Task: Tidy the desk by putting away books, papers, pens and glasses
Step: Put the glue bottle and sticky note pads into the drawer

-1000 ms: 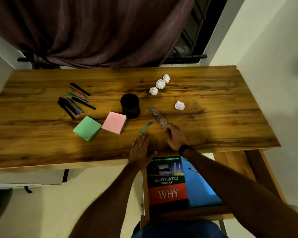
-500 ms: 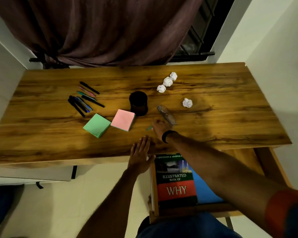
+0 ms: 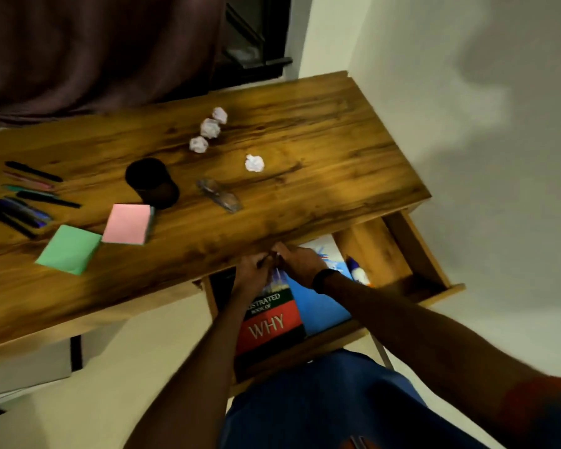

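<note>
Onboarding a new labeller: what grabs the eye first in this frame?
Both hands, left hand and right hand, meet over the open wooden drawer at the desk's front edge, above the red-and-green WHY book. On the wooden desk, four crumpled white paper balls lie toward the back, with pink and green sticky-note pads at front left.

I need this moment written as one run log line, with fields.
hands: left hand and right hand together over open wooden drawer | held: unclear | desk: clear glasses, four crumpled paper balls
</note>
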A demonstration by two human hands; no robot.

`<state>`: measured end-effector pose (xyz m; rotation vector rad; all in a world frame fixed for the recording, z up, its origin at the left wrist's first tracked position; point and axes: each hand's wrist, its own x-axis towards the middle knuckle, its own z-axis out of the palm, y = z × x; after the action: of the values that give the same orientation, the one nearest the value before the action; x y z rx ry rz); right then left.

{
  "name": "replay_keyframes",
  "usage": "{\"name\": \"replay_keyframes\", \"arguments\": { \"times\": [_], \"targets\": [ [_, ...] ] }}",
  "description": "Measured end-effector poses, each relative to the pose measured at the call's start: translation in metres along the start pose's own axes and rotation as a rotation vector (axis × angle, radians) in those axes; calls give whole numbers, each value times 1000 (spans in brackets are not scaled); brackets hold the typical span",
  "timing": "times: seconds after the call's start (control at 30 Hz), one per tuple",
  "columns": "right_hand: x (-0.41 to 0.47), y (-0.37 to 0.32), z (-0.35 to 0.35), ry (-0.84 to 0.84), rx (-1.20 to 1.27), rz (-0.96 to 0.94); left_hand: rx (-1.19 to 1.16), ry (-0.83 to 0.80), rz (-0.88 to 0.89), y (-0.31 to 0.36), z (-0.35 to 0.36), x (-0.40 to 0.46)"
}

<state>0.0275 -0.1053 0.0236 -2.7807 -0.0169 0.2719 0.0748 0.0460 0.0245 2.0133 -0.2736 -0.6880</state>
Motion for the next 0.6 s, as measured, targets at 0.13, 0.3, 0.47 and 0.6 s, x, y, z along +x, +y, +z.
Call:
{"name": "replay_keyframes", "arguments": {
  "times": [0.13,0.3,0.47,0.6],
  "targets": [
    [-51,58,-22,137,206,149,-212,-145,-304,24,53,8],
    [-88,156,-33,214,609,655,-318,-154,-550,44,124,17],
    [-111,238,-30,-167,494,809,-348,-84,-556,71,188,20],
    [-125,248,-21,-323,437,768,-231,10,-542,81,223,23]
  ]
}}
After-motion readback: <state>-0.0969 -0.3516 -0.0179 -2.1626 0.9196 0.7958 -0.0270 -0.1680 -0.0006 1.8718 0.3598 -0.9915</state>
